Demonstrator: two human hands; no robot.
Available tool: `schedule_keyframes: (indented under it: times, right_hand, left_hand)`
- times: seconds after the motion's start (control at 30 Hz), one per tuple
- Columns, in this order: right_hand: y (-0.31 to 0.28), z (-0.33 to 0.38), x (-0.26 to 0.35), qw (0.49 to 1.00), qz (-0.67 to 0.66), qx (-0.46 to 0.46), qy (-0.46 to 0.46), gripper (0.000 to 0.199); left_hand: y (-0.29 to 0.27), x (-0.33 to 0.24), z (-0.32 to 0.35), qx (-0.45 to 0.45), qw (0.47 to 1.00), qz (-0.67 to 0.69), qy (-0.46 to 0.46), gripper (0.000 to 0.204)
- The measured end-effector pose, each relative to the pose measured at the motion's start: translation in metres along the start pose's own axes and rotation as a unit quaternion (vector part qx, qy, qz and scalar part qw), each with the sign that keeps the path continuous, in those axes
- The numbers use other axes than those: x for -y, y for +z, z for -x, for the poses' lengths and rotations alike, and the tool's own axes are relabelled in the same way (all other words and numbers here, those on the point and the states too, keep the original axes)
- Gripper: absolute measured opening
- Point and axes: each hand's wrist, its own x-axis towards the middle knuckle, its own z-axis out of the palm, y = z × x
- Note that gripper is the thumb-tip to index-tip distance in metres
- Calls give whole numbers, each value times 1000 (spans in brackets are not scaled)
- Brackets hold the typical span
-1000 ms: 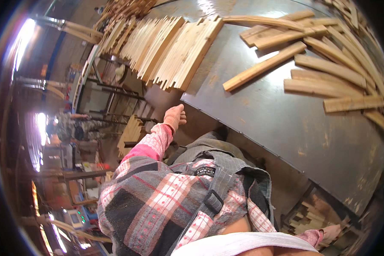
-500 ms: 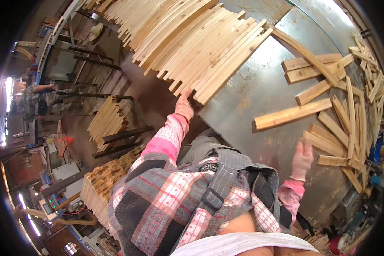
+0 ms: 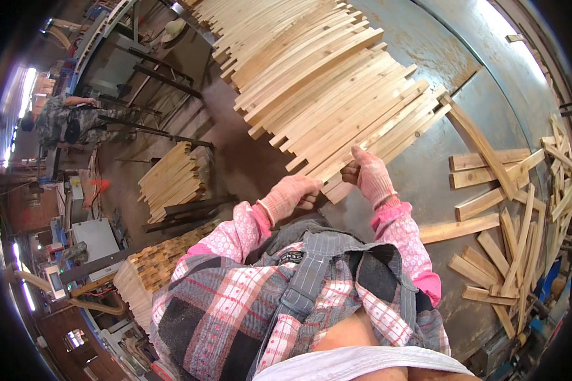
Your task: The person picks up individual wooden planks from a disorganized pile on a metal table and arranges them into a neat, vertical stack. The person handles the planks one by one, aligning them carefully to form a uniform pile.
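Long pale wooden strips (image 3: 337, 105) lie side by side in a wide row on the metal table, their near ends uneven. My left hand (image 3: 291, 195), in a pale pinkish knit glove, is closed with thumb and fingers at the near end of one wooden strip (image 3: 340, 164) by the row's right edge. My right hand (image 3: 370, 176), gloved alike, pinches the same strip a little farther along. Its curled fingers partly hide the neighbouring strips. Whether the strip is lifted off the table I cannot tell.
Loose short wooden pieces (image 3: 489, 203) lie scattered on the metal table (image 3: 419, 260) at right, with a heap at its far right edge. Left of me stand a stacked block of strips (image 3: 136, 279) and a smaller stack (image 3: 171, 178). Another person (image 3: 76, 120) is at far left.
My right hand has come from the table's right side to the row and closed on a strip. My left hand has shifted along the row's near ends. The view has turned somewhat.
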Motion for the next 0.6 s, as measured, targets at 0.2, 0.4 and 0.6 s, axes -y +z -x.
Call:
schedule_keyframes:
  times: [0.2,0.4,0.6]
  right_hand:
    - [5,-24,-9,990,-88,107,-12,18]
    - [1,7,15,986,114,-29,-115,50]
    - [-85,-15,-3,903,332,-245,-123,66]
  left_hand:
    - [28,-86,-4,-79,774,-588,222,71]
    - [22,-88,-4,-103,826,-467,300,43]
    - [-93,-152,-79,-212,752,-371,501,35]
